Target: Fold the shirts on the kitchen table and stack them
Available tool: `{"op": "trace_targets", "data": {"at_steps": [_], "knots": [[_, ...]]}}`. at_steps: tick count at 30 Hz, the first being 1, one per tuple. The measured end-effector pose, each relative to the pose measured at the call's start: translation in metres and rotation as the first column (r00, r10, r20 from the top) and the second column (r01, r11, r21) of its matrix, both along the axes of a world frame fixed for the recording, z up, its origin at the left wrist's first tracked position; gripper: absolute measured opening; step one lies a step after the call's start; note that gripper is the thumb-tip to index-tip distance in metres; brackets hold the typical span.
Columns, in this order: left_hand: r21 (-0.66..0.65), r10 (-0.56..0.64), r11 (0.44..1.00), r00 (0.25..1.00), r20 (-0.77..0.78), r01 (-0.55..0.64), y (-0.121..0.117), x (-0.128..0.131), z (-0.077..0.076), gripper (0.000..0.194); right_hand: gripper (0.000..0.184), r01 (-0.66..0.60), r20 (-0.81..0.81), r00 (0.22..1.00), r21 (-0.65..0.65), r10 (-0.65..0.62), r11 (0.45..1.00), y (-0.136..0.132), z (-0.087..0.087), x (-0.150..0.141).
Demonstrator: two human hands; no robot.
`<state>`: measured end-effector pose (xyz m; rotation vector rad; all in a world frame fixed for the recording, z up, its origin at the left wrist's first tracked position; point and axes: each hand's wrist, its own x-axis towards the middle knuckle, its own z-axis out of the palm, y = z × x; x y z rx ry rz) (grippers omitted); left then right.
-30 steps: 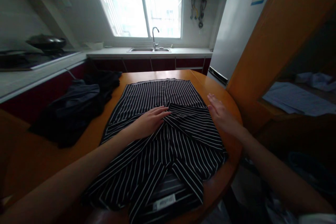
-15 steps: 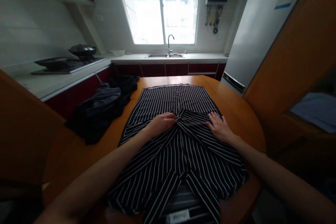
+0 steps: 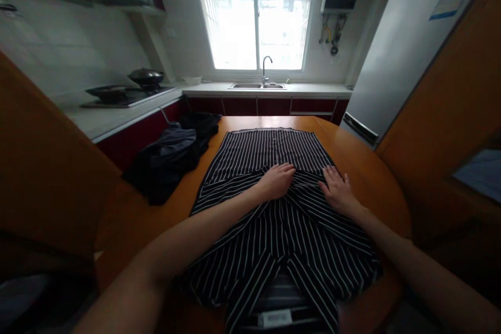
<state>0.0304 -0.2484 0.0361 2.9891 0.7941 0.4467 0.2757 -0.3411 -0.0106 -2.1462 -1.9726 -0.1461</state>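
Note:
A black shirt with white stripes (image 3: 270, 146) lies spread on the wooden table (image 3: 364, 167), its collar and white label nearest me. Both sleeves are folded inward across the front. At the middle, where the sleeve ends meet, my left hand (image 3: 277, 181) is closed on the shirt with bent fingers; its fingertips are partly hidden. My right hand (image 3: 337, 190) rests flat on the folded sleeve at the right, fingers stretched out and slightly apart.
Dark crumpled clothes (image 3: 168, 154) lie at the table's left edge. Beyond are a counter with a sink (image 3: 246, 85), a stove with a wok (image 3: 145, 77) at the left, and a fridge (image 3: 395, 52) at the right.
My left hand has closed on the cloth and moved right across the shirt's middle. My right hand has come down from beside the shirt onto the sleeve. The view has shifted left.

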Motion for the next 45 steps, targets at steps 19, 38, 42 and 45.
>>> {"op": "trace_targets", "data": {"at_steps": [19,38,42,45], "knots": [[-0.018,0.093,0.995,0.987,-0.13,-0.096,-0.005,0.005,-0.034,0.065,0.078,0.164,-0.099,0.981,-0.016,-0.164,0.986,0.009,0.014,0.03],[-0.161,0.383,0.903,0.917,-0.112,-0.397,0.018,-0.019,-0.029,0.064,0.064,-0.398,-0.091,0.916,-0.094,0.39,0.913,0.043,0.006,-0.059],[-0.175,0.41,0.895,0.911,-0.035,-0.41,0.019,-0.018,-0.029,0.068,0.065,-0.389,-0.098,0.92,-0.092,0.38,0.917,0.042,0.009,-0.06],[-0.14,0.388,0.911,0.921,-0.02,-0.387,0.016,-0.018,-0.026,0.07,0.066,-0.392,-0.097,0.918,-0.087,0.384,0.916,0.04,0.009,-0.061]]}}
